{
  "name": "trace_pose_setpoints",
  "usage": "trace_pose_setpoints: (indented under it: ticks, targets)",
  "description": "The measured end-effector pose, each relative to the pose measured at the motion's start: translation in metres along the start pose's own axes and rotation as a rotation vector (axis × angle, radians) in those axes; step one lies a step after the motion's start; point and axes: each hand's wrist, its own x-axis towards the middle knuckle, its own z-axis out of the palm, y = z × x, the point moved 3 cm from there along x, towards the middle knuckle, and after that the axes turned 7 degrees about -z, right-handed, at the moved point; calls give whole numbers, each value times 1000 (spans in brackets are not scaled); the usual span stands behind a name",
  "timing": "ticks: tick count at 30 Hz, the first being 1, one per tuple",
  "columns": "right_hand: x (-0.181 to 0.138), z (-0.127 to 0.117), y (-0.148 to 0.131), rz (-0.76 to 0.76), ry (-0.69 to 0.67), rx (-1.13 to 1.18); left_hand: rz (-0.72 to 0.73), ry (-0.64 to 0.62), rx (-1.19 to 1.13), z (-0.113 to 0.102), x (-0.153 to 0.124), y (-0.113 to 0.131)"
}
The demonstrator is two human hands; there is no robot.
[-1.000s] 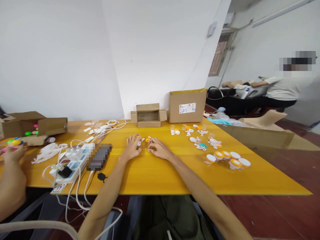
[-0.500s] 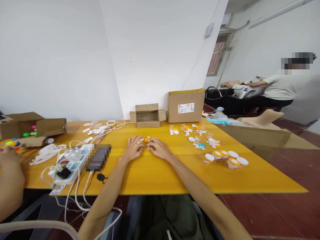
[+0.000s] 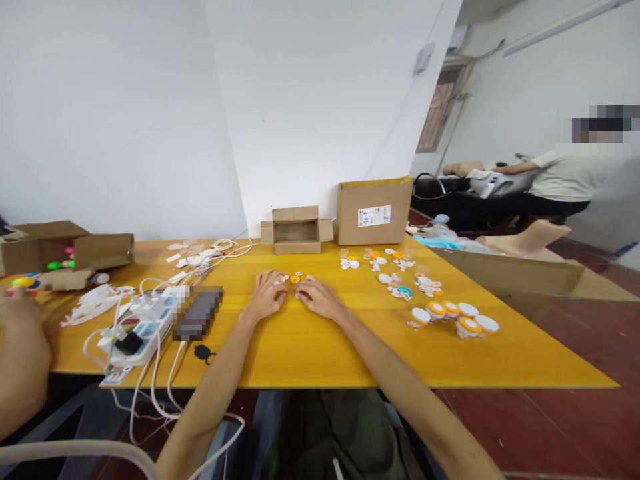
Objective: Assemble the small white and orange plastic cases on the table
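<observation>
Both my hands rest near the middle of the yellow table. My left hand [image 3: 267, 297] is spread loosely, thumb apart from the fingers, around small clear and white plastic pieces [image 3: 281, 280]; whether it grips any is too small to tell. My right hand [image 3: 319, 298] has curled fingers, with a small white piece [image 3: 299, 295] at its fingertips. Between the hands lies an orange ring-shaped lid [image 3: 295, 280]. Just behind it is a small white piece with dark marks [image 3: 299, 273].
At right lie several clear cups with orange and white lids [image 3: 469, 325] and groups of loose parts [image 3: 400, 292]. An open carton [image 3: 297, 247] and a taller box [image 3: 374, 223] stand behind. At left are a power strip [image 3: 145, 337], a phone [image 3: 199, 315] and another person's arm [image 3: 23, 353].
The view shifts slightly. My hands stay almost in place around the orange lid, with only small finger movements.
</observation>
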Motion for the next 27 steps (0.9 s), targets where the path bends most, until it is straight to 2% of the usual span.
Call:
trace_pose_setpoints:
  ticks: [11, 15, 21, 24, 27]
  targets:
    - [2, 2, -9, -44, -25, 51, -51, -7, 2, 5, -1, -4]
    - [3, 2, -8, -36, 10, 73, -66, -6, -17, 3, -1, -4]
    - [-3, -5, 22, 208, 154, -19, -130, 9, -52, 7, 1, -13]
    - [-10, -2, 37, 303, 95, -75, -148, -2, -87, 13, 3, -21]
    - [-13, 4, 45, 314, 39, -87, -153, -17, -122, 18, 3, -26]
